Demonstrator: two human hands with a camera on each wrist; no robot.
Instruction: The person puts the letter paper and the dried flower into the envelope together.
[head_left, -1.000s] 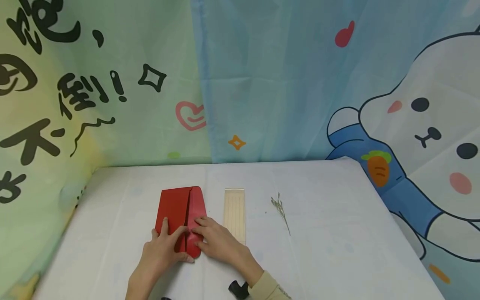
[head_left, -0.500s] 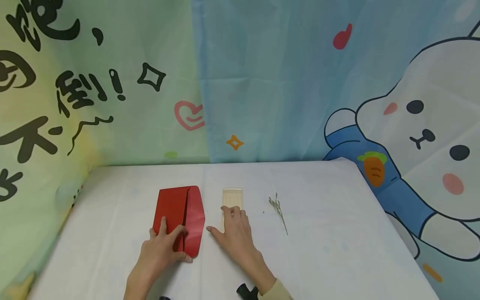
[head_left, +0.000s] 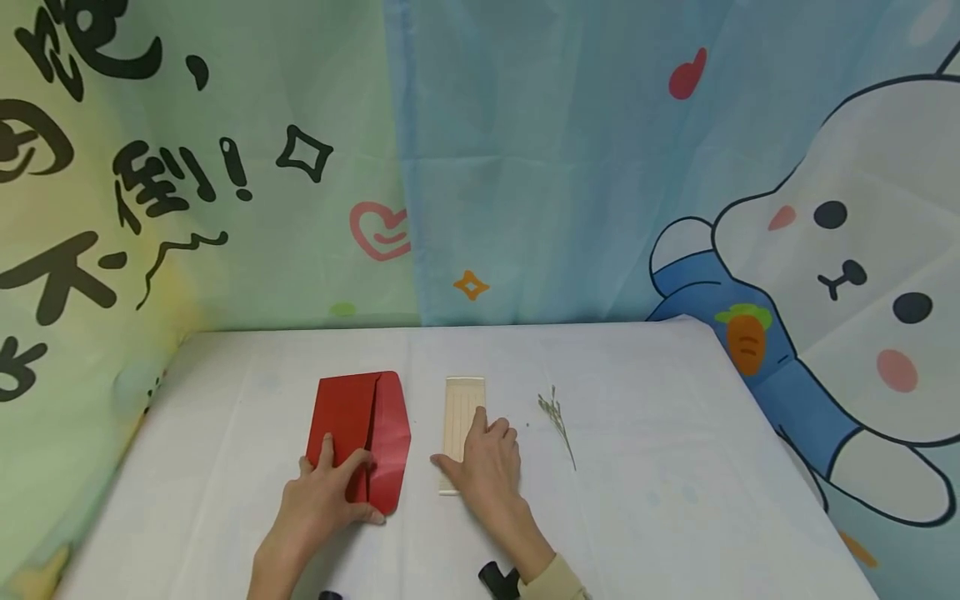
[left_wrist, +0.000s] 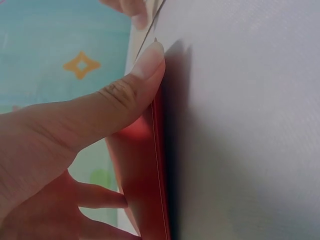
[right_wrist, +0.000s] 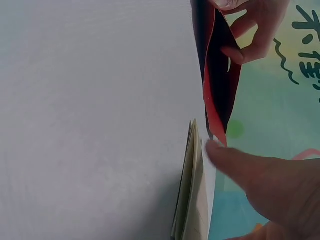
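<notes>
The red envelope (head_left: 341, 412) lies on the white cloth (head_left: 660, 475), its flap (head_left: 390, 471) unfolded toward the right; its mouth gapes, dark, so I cannot tell the content. The left hand (head_left: 318, 504) holds it, thumb at the near edge. The right hand (head_left: 491, 467), thumb and index finger wide apart, is over the folded cream paper (head_left: 459, 408); whether touching, I cannot tell. Further right lies a dried sprig (head_left: 558, 418). Behind, the curtain (head_left: 540, 192) bears black Chinese characters (head_left: 57, 283), 不 among them.

Cartoon curtain (head_left: 525, 192) behind a white worktop (head_left: 675, 508)

A thin dried sprig (head_left: 557, 417) lies on the worktop. The curtain, green at left and blue at right, carries black lettering (head_left: 153, 187), a pink heart outline (head_left: 390, 239), an orange star (head_left: 462, 285) and a white cartoon animal (head_left: 873, 233) in blue, a carrot (head_left: 747, 346) on its clothing.
</notes>
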